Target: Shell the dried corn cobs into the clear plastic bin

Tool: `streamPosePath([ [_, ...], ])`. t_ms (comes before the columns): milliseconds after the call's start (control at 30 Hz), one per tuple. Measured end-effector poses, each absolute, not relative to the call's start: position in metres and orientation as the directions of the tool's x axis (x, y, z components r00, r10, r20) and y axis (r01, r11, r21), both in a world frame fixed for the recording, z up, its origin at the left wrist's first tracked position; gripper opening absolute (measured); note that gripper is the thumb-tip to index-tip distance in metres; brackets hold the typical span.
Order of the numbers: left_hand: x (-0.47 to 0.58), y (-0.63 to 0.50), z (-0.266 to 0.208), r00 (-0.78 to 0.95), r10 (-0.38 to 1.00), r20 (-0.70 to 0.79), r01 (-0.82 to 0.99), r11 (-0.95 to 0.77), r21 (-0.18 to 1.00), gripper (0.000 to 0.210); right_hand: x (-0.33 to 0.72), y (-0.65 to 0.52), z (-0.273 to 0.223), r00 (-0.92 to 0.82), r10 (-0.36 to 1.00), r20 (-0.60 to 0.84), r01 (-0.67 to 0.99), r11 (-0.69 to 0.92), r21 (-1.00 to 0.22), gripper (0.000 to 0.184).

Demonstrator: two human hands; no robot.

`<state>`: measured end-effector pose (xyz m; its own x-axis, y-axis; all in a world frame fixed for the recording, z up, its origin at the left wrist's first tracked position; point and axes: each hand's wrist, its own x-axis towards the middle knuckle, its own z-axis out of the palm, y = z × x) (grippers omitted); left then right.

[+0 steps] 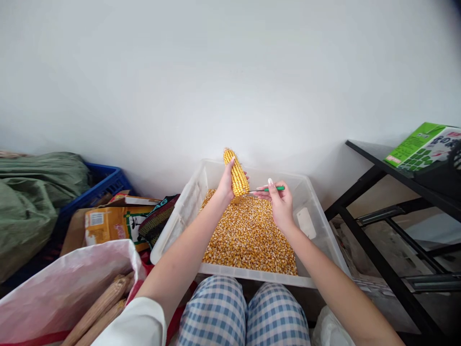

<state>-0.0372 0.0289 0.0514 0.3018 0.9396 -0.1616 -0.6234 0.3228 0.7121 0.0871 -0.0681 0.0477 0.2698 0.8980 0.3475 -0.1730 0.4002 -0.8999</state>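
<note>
Ear of corn [238, 177], one: tapered, hard yellow kernels in tight rows, wispy at the tip; held tilted above the bin, clasped in the left hand [226, 182]. Green-handled tool [275, 188], one: slender metal shaft, gripped by the right hand [281, 201], its end at the ear's broad base, contact unclear. Bin [260, 274], one: translucent plastic, rectangular, flared walls. Loose kernels [252, 240], many: glossy, yellow and cream, spread thickly inside. At left stood a white, red-trimmed sack [79, 276] containing long, tan, ribbed pieces [103, 307]; beyond, a blue plastic crate [110, 177] bore crumpled green sheeting [39, 187].
</note>
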Motion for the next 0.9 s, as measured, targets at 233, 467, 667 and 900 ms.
streamPosePath([
  [233,-0.038,0.028,0.051,0.279,0.948,-0.152,-0.632,0.3,0.715,0.049,0.085,-0.069,0.045,0.285,0.895,0.343,-0.179,0.401,-0.898,0.026],
  [467,-0.036,0.027,0.05,0.282,0.948,-0.147,-0.604,0.294,0.741,0.05,0.08,-0.07,0.044,0.248,0.91,0.332,-0.177,0.379,-0.908,0.027],
  [667,-0.031,0.022,0.054,0.28,0.948,-0.154,-0.546,0.289,0.787,0.056,0.09,-0.062,0.04,0.145,0.936,0.32,-0.087,0.334,-0.939,0.028],
  [900,-0.029,0.018,0.058,0.333,0.935,-0.12,-0.511,0.286,0.81,0.057,0.091,-0.066,0.04,0.027,0.958,0.287,-0.092,0.288,-0.953,0.028],
])
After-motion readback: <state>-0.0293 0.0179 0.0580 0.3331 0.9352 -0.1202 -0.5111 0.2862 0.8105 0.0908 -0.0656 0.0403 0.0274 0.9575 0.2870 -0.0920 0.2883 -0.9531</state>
